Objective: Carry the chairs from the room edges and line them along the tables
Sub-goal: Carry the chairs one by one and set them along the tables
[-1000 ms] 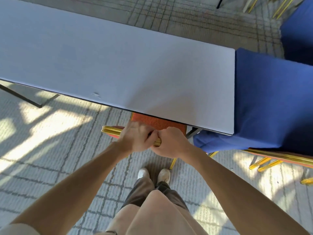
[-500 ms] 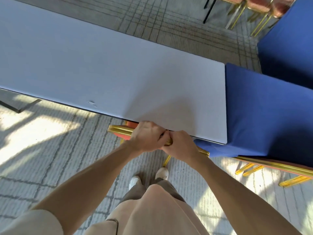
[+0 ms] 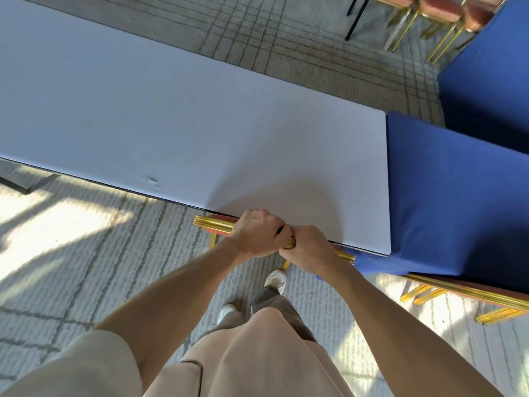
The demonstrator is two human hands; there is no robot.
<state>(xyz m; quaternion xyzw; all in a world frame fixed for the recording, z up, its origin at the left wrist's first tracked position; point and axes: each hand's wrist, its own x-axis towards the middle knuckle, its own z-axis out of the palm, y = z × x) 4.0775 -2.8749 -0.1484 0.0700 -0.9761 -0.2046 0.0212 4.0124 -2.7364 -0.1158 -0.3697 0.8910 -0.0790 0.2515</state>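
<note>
Where both my fists clamp it, the gold top rail (image 3: 213,223) of my chair lies at frame centre, directly ahead of me. Its long axis runs from left down to right, parallel with the near edge of the white table (image 3: 171,124) and just beside it. My left hand (image 3: 257,234) and right hand (image 3: 310,247) grip the rail side by side, touching, neither nearer. The seat is mostly hidden beneath the tabletop. At right, a blue-clothed table (image 3: 458,196) abuts the white one; a second chair (image 3: 469,295) below it probably limits any rightward shift.
</note>
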